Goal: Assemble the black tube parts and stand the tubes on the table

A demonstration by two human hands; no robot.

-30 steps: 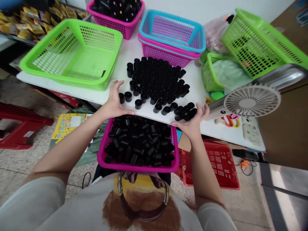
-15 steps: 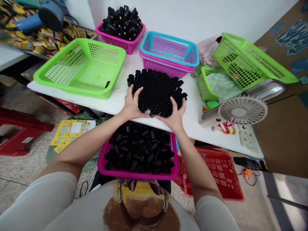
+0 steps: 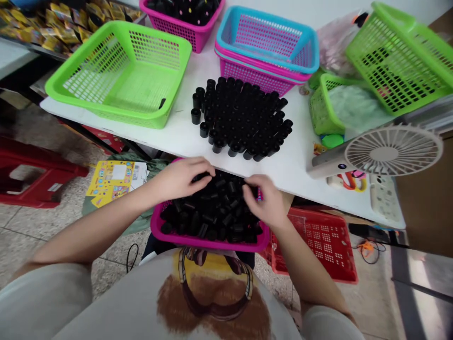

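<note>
My left hand (image 3: 184, 177) hovers over the left back part of a magenta basket (image 3: 208, 245) on my lap, its fingers bent and the thumb apart, with nothing visible in it. Across from it, my right hand (image 3: 265, 198) hangs at the basket's right back edge, fingers loosely curled and thumb apart. Loose black cylindrical plastic caps (image 3: 212, 215) lie jumbled in that basket. On the white table (image 3: 170, 137) just beyond stands a dense cluster of upright black caps (image 3: 244, 115). One cap (image 3: 196, 116) sits slightly apart at its left edge.
A green basket (image 3: 141, 115) with one small black piece stands at left. Behind the cluster are stacked blue and magenta baskets (image 3: 264, 71) and another magenta basket (image 3: 177, 30) of black parts. A handheld fan (image 3: 385, 153) and green baskets (image 3: 327, 113) occupy the right side.
Both hands have left the front corners of the cap cluster and moved back toward me, over the lap basket. The view has tilted down and come closer to the table.
</note>
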